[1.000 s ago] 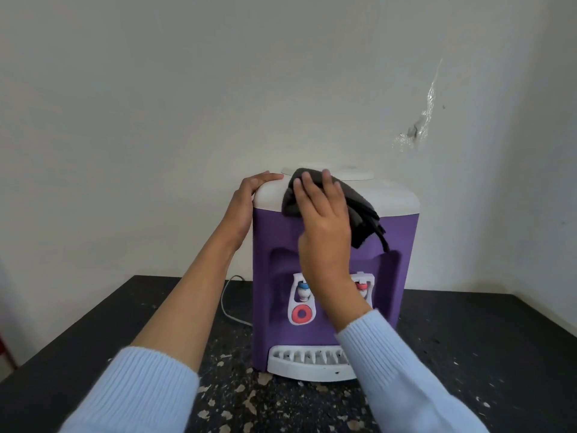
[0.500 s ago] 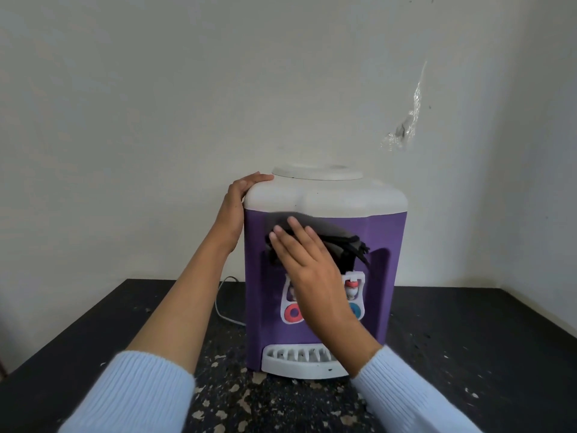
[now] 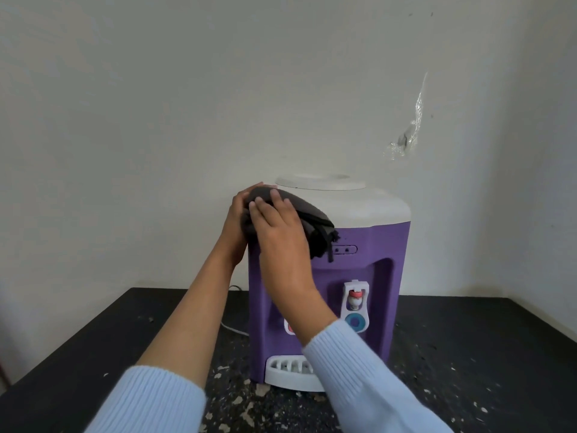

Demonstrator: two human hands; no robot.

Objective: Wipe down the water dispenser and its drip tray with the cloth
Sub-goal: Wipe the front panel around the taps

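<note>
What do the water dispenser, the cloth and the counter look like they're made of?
Water dispenser: probably moulded plastic, matte purple body, smooth white top. Cloth: soft dark grey fabric; it folds and drapes. Counter: likely black stone or terrazzo, with pale flecks.

- I can read no word, number or brand mark anywhere in front of me.
- The small panel (image 3: 343, 250) on the front of the water dispenser (image 3: 379, 245) shows only two tiny dots; any lettering there is too small for me to tell.
</note>
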